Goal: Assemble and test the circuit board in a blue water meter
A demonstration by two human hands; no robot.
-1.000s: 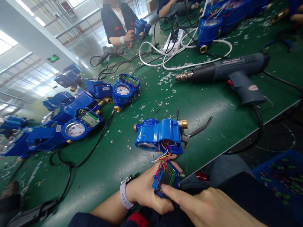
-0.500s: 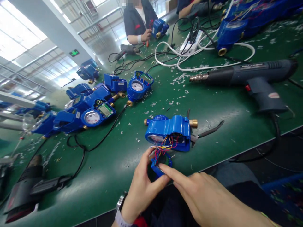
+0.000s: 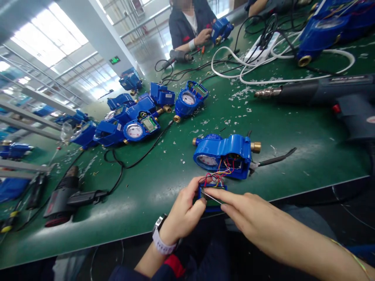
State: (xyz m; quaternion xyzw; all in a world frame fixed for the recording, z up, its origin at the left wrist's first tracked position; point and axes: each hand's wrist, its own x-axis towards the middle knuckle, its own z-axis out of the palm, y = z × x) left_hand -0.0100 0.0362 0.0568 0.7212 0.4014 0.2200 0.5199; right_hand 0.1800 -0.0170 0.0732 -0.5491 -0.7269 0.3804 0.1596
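Observation:
A blue water meter [image 3: 222, 155] with brass ends lies on its side near the front edge of the green table [image 3: 164, 187]. Coloured wires run from it down to a small blue display module [image 3: 211, 197]. My left hand [image 3: 183, 214], with a white watch on the wrist, is closed on the left side of that module. My right hand [image 3: 246, 214] reaches in from the right and pinches a thin metal tool [image 3: 211, 198] laid across the module's face.
Several blue meters [image 3: 140, 121] are grouped at the left, with a black cable. Two heat guns lie on the table, one at the right [image 3: 322, 95], one at the left [image 3: 67, 199]. White cables and a power strip [image 3: 260, 48] lie further back. A seated person [image 3: 193, 23] holds a meter.
The view has swung so everything shifts right. My hands have lifted the module up to the table edge, closer to the meter. The thin tool now shows in my right hand.

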